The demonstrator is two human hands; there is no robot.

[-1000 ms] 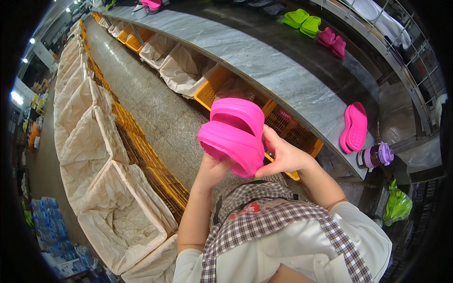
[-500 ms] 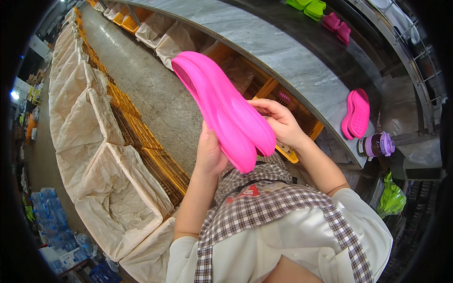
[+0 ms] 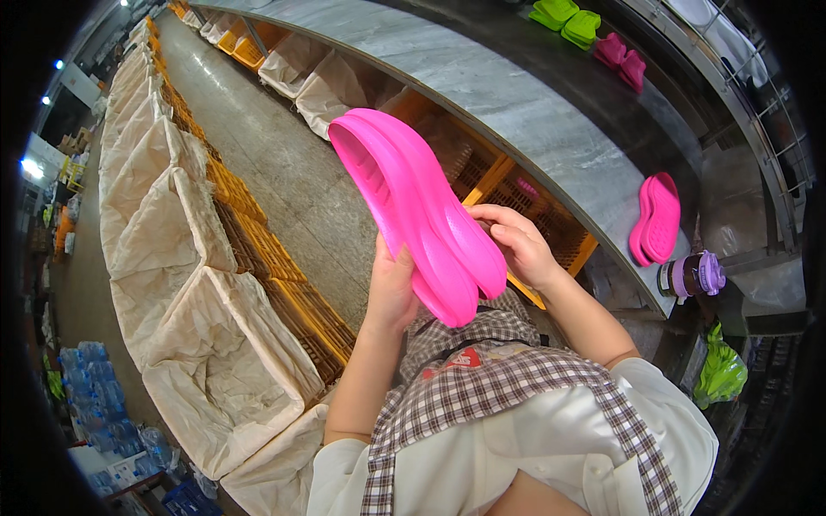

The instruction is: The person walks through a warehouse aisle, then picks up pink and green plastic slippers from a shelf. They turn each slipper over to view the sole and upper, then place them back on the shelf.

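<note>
A pair of bright pink shoe soles (image 3: 422, 215) is held up in front of my apron, one lying against the other and both tilted away to the upper left. My left hand (image 3: 394, 279) grips their left side near the lower end, its thumb over the edge and its other fingers hidden underneath. At the opposite edge, my right hand (image 3: 516, 245) has its bent fingers against the right sole, with the fingertips partly hidden behind it. Ridges show inside the left sole's raised rim.
Cloth-lined yellow crates (image 3: 232, 370) line the left side. Along the right runs a grey worktop (image 3: 516, 103) with another pink pair of soles (image 3: 656, 219), a purple-lidded cup (image 3: 693, 275), green pieces (image 3: 568, 21) and darker pink pieces (image 3: 619, 60). More yellow crates (image 3: 564, 228) stand beneath it.
The soles have tilted slightly, showing more of the left one's inside. My right fingers have shifted from behind the sole to its edge. The whole view has moved a little.
</note>
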